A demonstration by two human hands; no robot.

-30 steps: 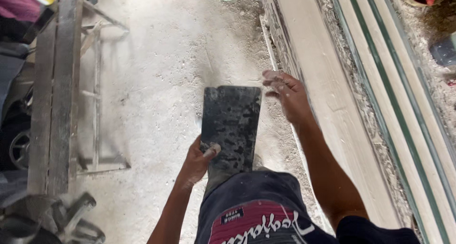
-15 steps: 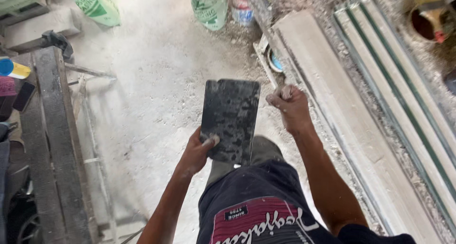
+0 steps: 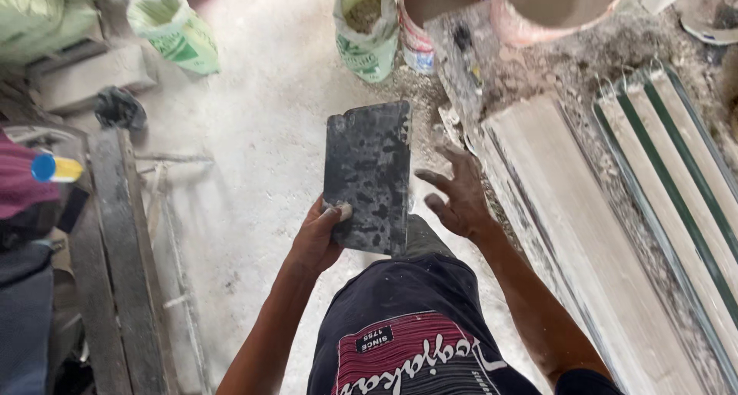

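Note:
A dark, dusty rectangular slab of stone tile [image 3: 367, 172] stands upright in front of me. My left hand [image 3: 317, 237] grips its lower left edge, thumb pressed on the face. My right hand [image 3: 455, 195] hangs just to the right of the slab with its fingers spread, apart from the tile and holding nothing. Below the hands I see my dark shorts and a dark shirt with a red print.
Long pale tile strips [image 3: 584, 233] and strips with green stripes [image 3: 676, 187] lie stacked on the right. Sacks [image 3: 367, 27] and buckets [image 3: 438, 10] stand at the top. A wooden bench [image 3: 115, 249] and a metal frame [image 3: 173, 233] fill the left, over a dusty concrete floor [image 3: 254, 110].
My right hand has let go of the slab's upper right corner and opened beside it. The view has shifted so the sacks and buckets now show at the top.

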